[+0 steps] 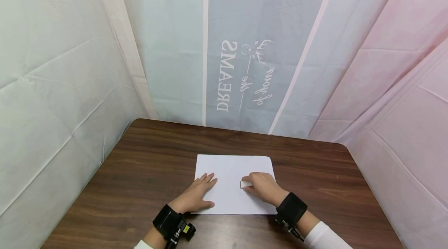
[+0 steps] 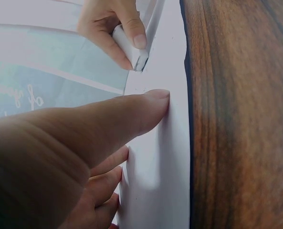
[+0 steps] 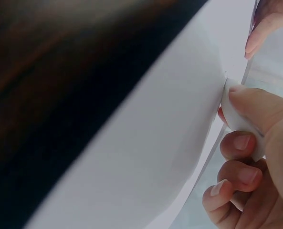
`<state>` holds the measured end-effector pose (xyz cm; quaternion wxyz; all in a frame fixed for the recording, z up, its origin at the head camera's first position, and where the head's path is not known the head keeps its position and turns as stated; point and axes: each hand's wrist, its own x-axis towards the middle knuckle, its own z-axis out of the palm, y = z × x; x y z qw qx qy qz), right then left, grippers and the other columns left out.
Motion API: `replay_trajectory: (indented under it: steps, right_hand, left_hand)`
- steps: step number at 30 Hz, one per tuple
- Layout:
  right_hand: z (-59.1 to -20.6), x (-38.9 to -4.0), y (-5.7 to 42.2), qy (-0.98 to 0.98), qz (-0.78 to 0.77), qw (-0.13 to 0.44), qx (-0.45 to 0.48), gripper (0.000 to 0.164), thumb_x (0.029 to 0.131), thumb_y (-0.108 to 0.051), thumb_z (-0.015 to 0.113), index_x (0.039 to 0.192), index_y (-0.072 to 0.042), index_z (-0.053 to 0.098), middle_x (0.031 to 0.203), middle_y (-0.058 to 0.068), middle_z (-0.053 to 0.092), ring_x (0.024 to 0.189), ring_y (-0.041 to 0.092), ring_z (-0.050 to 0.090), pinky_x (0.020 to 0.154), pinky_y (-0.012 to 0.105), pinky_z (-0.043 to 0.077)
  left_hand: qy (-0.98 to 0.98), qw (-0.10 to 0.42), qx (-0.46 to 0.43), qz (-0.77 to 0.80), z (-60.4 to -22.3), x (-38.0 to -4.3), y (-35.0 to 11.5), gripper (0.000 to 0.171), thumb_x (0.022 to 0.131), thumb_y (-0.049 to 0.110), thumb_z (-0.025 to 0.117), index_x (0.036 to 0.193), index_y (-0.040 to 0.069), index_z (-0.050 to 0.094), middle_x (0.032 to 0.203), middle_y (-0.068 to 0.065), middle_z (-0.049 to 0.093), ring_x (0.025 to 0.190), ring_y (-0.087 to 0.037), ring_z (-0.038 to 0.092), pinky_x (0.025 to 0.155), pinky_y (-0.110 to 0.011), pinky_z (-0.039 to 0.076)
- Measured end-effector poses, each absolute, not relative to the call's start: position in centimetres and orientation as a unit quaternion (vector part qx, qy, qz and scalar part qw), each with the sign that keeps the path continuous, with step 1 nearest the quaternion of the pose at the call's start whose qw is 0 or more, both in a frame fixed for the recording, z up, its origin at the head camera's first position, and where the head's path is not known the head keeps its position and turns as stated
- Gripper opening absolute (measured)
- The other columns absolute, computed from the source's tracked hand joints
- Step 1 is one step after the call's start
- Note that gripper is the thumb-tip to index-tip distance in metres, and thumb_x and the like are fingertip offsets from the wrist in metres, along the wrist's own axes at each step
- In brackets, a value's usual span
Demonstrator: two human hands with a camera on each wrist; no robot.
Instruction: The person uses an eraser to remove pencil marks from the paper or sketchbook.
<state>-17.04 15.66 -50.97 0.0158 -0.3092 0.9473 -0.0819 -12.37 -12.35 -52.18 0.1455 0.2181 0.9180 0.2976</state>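
A white sheet of paper [image 1: 227, 198] lies on the wooden table. My left hand [image 1: 195, 195] rests on its left part, fingers spread and thumb near the front edge. On the right half of the sheet, my right hand [image 1: 264, 187] pinches a small white eraser [image 3: 234, 114] between thumb and fingers. The eraser's end, darkened along its edge in the left wrist view, is right at the paper. A few tiny dark specks dot the sheet near it. The right palm hides part of the eraser in the head view.
The brown wood-grain table [image 1: 140, 171] extends around the sheet on all sides. Behind it hangs a pale blue curtain [image 1: 175, 47] with printed lettering, with a whitish cloth [image 1: 52, 86] at the left and a pink one [image 1: 402, 97] at the right.
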Motion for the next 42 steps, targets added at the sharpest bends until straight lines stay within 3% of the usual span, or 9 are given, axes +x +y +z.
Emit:
replay_trajectory:
  steps: [42]
  right_hand:
    - [-50.8,-16.7,17.0,0.952,-0.073,0.01,-0.297,0.025,0.087,-0.028,0.08,0.11,-0.017,0.079,0.09,-0.004,0.076,0.076,0.005,0.066,0.069,0.031,0.059]
  left_hand:
    - [0.913,0.147,0.223,0.31,-52.1,-12.3,-12.5,0.077,0.086,0.024,0.08,0.151,0.001,0.045,0.164,-0.021,0.033,0.154,-0.043,0.026,0.124,-0.062,0.024]
